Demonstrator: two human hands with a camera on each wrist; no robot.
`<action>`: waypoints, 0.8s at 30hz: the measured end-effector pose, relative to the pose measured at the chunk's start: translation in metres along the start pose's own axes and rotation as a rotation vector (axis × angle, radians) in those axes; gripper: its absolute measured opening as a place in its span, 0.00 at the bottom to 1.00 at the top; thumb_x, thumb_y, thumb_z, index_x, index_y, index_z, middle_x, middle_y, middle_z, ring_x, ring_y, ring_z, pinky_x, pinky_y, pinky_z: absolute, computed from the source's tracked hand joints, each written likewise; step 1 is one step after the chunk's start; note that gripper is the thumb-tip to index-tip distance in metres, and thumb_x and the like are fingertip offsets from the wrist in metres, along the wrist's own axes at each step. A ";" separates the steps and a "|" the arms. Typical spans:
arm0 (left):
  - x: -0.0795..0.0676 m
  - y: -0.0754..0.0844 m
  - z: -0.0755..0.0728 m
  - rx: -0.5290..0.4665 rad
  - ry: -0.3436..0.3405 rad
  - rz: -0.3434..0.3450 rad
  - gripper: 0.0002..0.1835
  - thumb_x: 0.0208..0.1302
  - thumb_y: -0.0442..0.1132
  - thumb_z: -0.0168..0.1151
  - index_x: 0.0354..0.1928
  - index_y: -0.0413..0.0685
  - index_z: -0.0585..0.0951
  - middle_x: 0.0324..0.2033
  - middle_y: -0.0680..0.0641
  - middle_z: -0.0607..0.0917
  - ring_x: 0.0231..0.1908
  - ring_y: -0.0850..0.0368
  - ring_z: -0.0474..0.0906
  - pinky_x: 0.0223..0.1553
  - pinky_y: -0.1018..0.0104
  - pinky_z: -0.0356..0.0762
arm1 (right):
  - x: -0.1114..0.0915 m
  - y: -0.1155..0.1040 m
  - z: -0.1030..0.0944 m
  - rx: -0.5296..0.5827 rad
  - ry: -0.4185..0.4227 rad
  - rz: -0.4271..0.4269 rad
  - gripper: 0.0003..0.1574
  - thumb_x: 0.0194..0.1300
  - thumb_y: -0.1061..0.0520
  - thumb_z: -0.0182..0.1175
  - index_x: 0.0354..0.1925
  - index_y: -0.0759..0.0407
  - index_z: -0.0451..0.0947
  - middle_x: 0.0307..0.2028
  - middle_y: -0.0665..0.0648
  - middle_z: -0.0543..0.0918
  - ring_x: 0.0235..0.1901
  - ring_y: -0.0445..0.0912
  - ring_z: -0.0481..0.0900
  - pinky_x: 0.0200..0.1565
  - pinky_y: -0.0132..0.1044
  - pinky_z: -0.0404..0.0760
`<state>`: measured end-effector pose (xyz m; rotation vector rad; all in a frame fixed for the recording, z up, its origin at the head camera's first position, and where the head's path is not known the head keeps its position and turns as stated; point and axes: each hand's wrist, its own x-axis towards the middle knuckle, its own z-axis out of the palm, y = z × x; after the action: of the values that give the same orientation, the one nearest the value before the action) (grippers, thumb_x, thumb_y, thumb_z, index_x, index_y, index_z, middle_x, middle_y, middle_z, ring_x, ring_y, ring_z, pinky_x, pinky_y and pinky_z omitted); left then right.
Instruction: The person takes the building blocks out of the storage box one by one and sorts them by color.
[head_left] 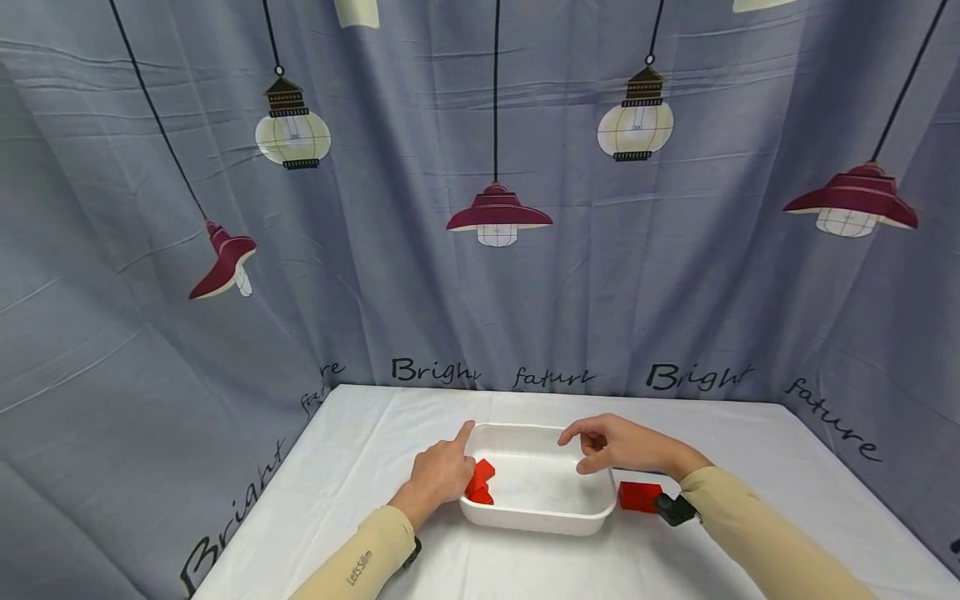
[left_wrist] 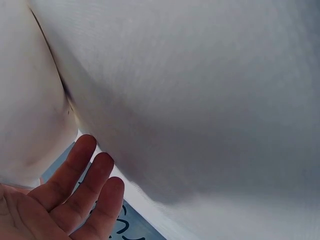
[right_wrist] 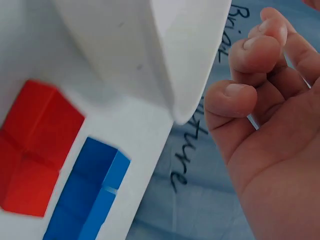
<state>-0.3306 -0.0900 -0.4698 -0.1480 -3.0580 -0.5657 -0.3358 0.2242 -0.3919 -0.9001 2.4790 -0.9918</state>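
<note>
A white rectangular tray (head_left: 536, 523) sits on the table, with red block-like pieces (head_left: 481, 483) inside its left end. My left hand (head_left: 442, 471) is at the tray's left side, index finger extended along the far left corner of the rim. In the left wrist view, three relaxed fingers (left_wrist: 102, 175) show beside the tray's outer wall (left_wrist: 30, 100). Over the tray's right end hovers my right hand (head_left: 618, 442), thumb and index finger apart, nothing between them. Its other fingers are loosely bent in the right wrist view.
Right of the tray, a red block (head_left: 640, 497) lies on the white table cloth (head_left: 420, 404), partly behind the right wrist's camera. Beside it in the right wrist view is a blue block (right_wrist: 87, 190). A grey-blue curtain (head_left: 495, 308) with printed lamps hangs behind the table.
</note>
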 end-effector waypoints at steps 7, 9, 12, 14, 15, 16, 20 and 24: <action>0.000 0.000 0.001 -0.008 0.000 -0.001 0.34 0.69 0.44 0.52 0.77 0.58 0.60 0.24 0.51 0.77 0.28 0.52 0.73 0.34 0.56 0.73 | 0.027 -0.010 0.005 0.001 -0.051 0.000 0.22 0.59 0.53 0.72 0.53 0.48 0.82 0.25 0.50 0.72 0.27 0.42 0.70 0.33 0.34 0.71; 0.000 -0.001 0.002 -0.009 0.004 0.003 0.34 0.69 0.44 0.52 0.77 0.58 0.60 0.24 0.50 0.78 0.28 0.52 0.73 0.33 0.56 0.73 | 0.035 -0.013 0.007 -0.006 -0.065 -0.011 0.22 0.59 0.54 0.72 0.52 0.47 0.82 0.25 0.50 0.72 0.27 0.42 0.70 0.32 0.34 0.70; 0.000 -0.001 0.003 -0.010 0.012 0.009 0.34 0.69 0.43 0.52 0.77 0.58 0.61 0.25 0.50 0.79 0.29 0.52 0.73 0.33 0.56 0.73 | 0.046 -0.016 0.011 -0.012 -0.089 -0.022 0.21 0.58 0.56 0.72 0.51 0.45 0.83 0.24 0.49 0.72 0.26 0.42 0.70 0.32 0.33 0.70; 0.000 -0.001 0.003 -0.006 0.013 0.012 0.34 0.69 0.43 0.51 0.77 0.58 0.60 0.26 0.49 0.79 0.29 0.53 0.73 0.33 0.56 0.73 | 0.053 -0.018 0.014 0.000 -0.109 -0.028 0.22 0.57 0.56 0.72 0.51 0.44 0.83 0.24 0.49 0.73 0.26 0.42 0.70 0.31 0.33 0.70; 0.000 -0.002 0.003 -0.005 0.015 0.015 0.34 0.69 0.43 0.52 0.77 0.57 0.61 0.26 0.49 0.80 0.29 0.53 0.73 0.33 0.56 0.73 | 0.057 -0.019 0.015 0.010 -0.119 -0.027 0.22 0.57 0.56 0.72 0.51 0.44 0.83 0.24 0.49 0.73 0.26 0.42 0.70 0.31 0.33 0.70; 0.000 -0.002 0.003 -0.004 0.015 0.014 0.34 0.70 0.43 0.52 0.77 0.57 0.61 0.26 0.49 0.79 0.29 0.53 0.73 0.33 0.56 0.73 | 0.060 -0.020 0.017 0.015 -0.126 -0.029 0.22 0.57 0.57 0.72 0.51 0.44 0.84 0.24 0.49 0.74 0.26 0.42 0.70 0.32 0.33 0.70; 0.000 -0.002 0.002 0.007 0.022 0.020 0.34 0.69 0.43 0.52 0.77 0.57 0.61 0.27 0.49 0.80 0.28 0.53 0.74 0.33 0.56 0.75 | 0.074 -0.024 0.025 0.030 -0.157 -0.045 0.22 0.57 0.58 0.72 0.51 0.44 0.84 0.24 0.49 0.75 0.25 0.42 0.71 0.32 0.33 0.72; 0.000 -0.002 0.000 0.022 0.026 0.039 0.34 0.67 0.43 0.52 0.76 0.56 0.61 0.27 0.49 0.81 0.28 0.53 0.75 0.32 0.55 0.76 | 0.084 -0.026 0.035 0.048 -0.192 -0.061 0.24 0.55 0.60 0.72 0.52 0.51 0.84 0.24 0.49 0.75 0.24 0.41 0.71 0.30 0.32 0.72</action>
<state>-0.3304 -0.0916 -0.4709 -0.1972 -3.0283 -0.5275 -0.3700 0.1366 -0.4041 -1.0109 2.2716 -0.9337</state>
